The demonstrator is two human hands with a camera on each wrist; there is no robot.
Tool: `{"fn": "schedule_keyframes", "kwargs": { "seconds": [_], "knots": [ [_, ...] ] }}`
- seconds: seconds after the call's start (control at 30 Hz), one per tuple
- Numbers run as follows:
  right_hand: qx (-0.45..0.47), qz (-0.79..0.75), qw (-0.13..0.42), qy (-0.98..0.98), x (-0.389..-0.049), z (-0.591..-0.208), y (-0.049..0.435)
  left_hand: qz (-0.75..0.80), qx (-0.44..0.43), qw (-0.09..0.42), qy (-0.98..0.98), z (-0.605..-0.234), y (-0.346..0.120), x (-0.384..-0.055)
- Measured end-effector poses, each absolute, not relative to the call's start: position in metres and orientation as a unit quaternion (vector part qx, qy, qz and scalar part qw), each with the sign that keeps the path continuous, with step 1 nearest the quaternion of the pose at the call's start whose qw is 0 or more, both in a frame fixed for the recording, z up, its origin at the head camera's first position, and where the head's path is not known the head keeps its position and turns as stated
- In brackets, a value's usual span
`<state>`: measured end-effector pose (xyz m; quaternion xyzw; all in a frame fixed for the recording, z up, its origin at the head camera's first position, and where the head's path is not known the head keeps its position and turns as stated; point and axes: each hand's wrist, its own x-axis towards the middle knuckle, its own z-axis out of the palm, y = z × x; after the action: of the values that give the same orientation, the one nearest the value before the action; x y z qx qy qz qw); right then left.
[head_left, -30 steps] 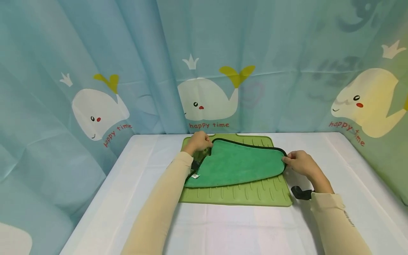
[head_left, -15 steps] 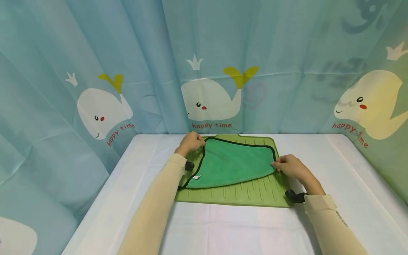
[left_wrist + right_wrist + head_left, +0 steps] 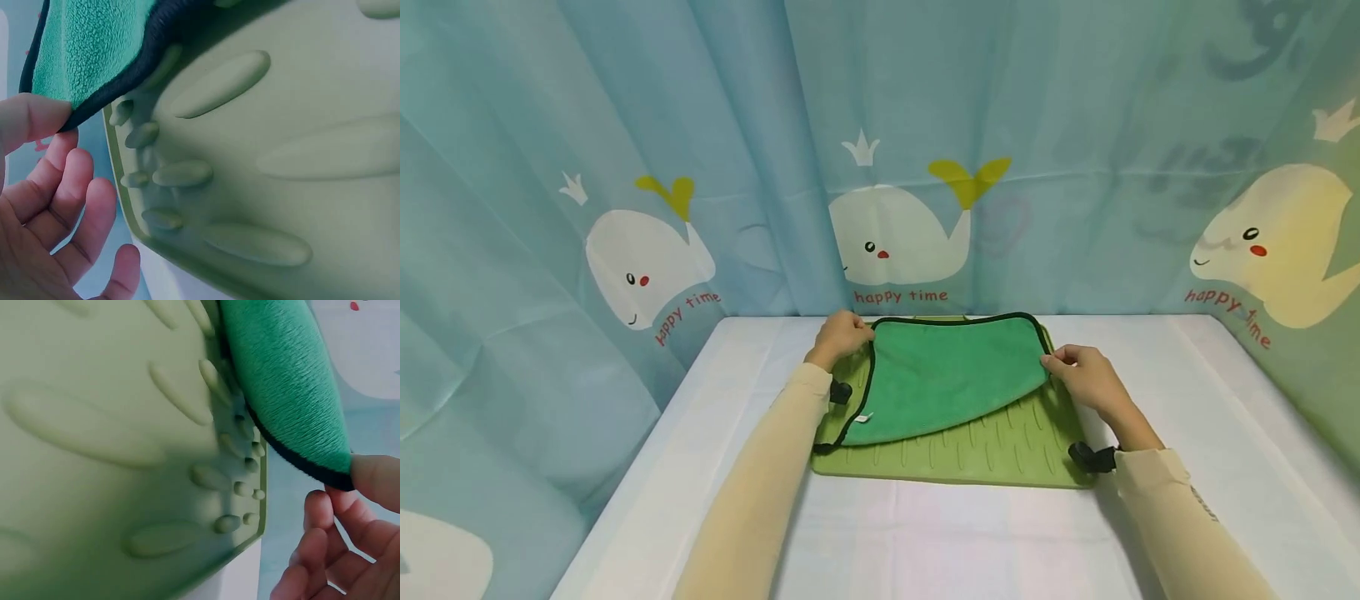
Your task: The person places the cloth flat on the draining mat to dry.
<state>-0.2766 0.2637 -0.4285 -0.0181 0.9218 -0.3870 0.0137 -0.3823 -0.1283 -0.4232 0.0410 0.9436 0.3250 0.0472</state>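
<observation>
A green towel (image 3: pixel 955 371) with black edging lies partly over a light green ridged mat (image 3: pixel 940 463), its front edge sagging in a curve. At the towel's back left corner, my left hand (image 3: pixel 840 335) pinches the black edge between thumb and forefinger. My right hand (image 3: pixel 1084 377) pinches the right side of the towel the same way. In the left wrist view, the pinched corner of the towel (image 3: pixel 94 56) is raised above the mat. The right wrist view shows the towel (image 3: pixel 287 381) gripped at its black border, other fingers loosely bent. A small white label (image 3: pixel 863 417) shows near its left edge.
The mat lies on a white-covered table (image 3: pixel 925 542). Behind and at both sides hangs a blue curtain (image 3: pixel 1045 100) printed with whales. Black straps with small devices (image 3: pixel 1093 457) sit at both wrists.
Both hands have shifted left with the towel. The towel's back right corner has risen toward the back, and its front right edge has lifted, baring more of the mat.
</observation>
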Motion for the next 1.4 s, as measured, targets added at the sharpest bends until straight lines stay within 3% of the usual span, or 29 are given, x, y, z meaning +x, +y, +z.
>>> {"fn": "schedule_keyframes", "kwargs": {
  "seconds": [0.27, 0.47, 0.83, 0.97, 1.2, 1.4],
  "knots": [
    [-0.020, -0.399, 0.031, 0.916, -0.301, -0.422, 0.259, 0.342, -0.001, 0.023, 0.939, -0.424, -0.124, -0.383],
    [-0.009, -0.404, 0.078, 0.911, -0.309, -0.428, 0.251, 0.333, -0.020, 0.012, 0.943, -0.431, -0.121, -0.386],
    [-0.035, -0.362, 0.175, 0.915, -0.304, -0.426, 0.254, 0.280, 0.019, 0.097, 0.955, -0.429, -0.123, -0.386],
    [-0.050, -0.377, 0.158, 0.911, -0.303, -0.424, 0.256, 0.269, 0.031, 0.103, 0.957, -0.423, -0.124, -0.386],
    [-0.061, -0.408, 0.109, 0.904, -0.305, -0.424, 0.252, 0.286, 0.000, 0.069, 0.956, -0.423, -0.126, -0.384],
    [-0.061, -0.385, 0.150, 0.909, -0.300, -0.428, 0.247, 0.285, 0.017, 0.092, 0.954, -0.425, -0.129, -0.379]
  ]
}}
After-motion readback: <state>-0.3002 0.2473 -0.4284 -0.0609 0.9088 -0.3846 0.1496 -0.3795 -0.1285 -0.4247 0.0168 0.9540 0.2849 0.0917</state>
